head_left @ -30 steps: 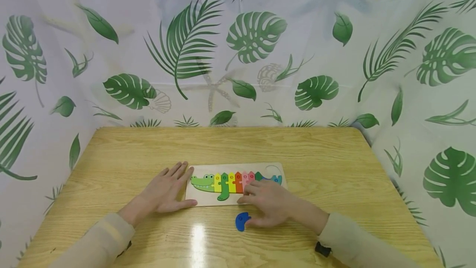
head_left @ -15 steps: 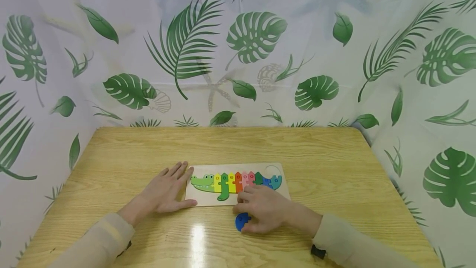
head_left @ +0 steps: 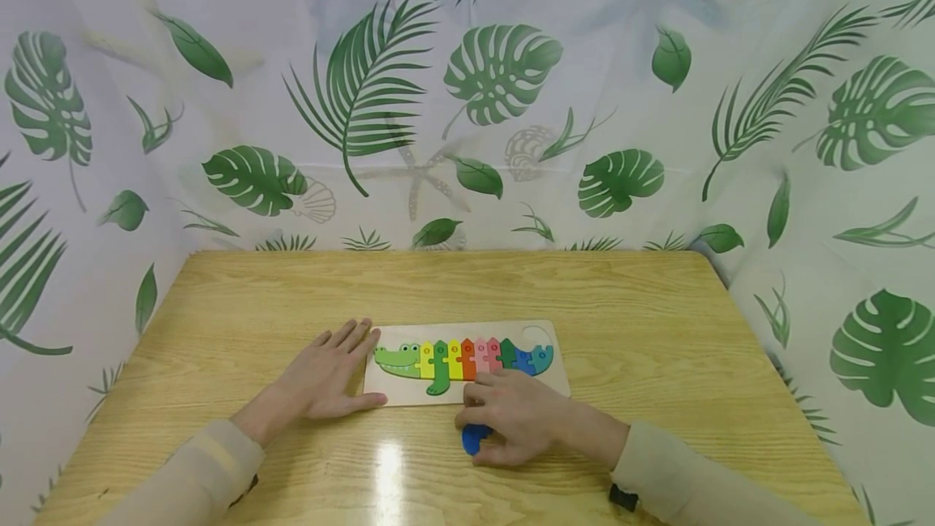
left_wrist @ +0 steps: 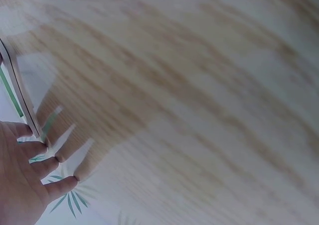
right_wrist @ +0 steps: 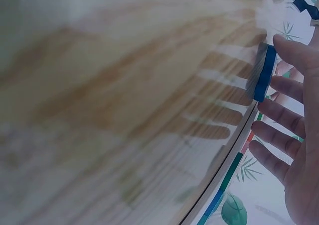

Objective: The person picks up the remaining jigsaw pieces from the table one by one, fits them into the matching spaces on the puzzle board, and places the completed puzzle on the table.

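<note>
A wooden crocodile puzzle board lies on the table, with numbered colourful pieces set along the crocodile's body. My left hand is spread flat at the board's left end, fingertips at one corner and thumb along its near edge. Just in front of the board, a loose blue puzzle piece rests on the table. My right hand has thumb and fingers around it, pinching its edges; the fingers partly hide it. In the right wrist view the blue piece shows edge-on beside the thumb. An outlined recess shows at the board's upper right.
The light wood table extends around the board on all sides. A white cloth with green leaves hangs behind and along both sides. A bright light reflection lies on the table near the front.
My right hand has drawn back from over the board's pieces toward me and closed its thumb and fingers around the blue piece. The left hand has stayed in place.
</note>
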`<action>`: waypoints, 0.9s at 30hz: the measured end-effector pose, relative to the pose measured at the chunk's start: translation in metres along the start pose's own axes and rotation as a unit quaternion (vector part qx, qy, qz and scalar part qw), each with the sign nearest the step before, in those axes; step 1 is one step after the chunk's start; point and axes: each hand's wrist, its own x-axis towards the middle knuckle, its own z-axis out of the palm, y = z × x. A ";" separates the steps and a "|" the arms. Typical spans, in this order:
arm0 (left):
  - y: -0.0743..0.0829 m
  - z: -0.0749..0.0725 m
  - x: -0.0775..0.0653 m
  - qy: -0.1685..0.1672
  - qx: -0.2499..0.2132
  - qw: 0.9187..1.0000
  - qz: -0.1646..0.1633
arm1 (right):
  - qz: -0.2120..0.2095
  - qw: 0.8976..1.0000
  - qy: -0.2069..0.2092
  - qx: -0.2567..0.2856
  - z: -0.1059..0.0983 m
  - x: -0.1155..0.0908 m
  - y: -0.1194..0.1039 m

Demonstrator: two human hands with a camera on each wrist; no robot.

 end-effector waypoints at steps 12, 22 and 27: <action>0.000 0.002 0.000 0.004 -0.001 1.000 0.001 | -0.007 1.000 -0.006 -0.005 0.003 0.001 -0.001; 0.000 0.001 0.000 0.003 -0.004 1.000 0.000 | -0.010 1.000 -0.004 0.001 0.004 0.001 0.000; 0.001 0.001 -0.001 0.002 -0.003 1.000 0.000 | -0.012 1.000 -0.004 0.000 0.003 0.000 0.000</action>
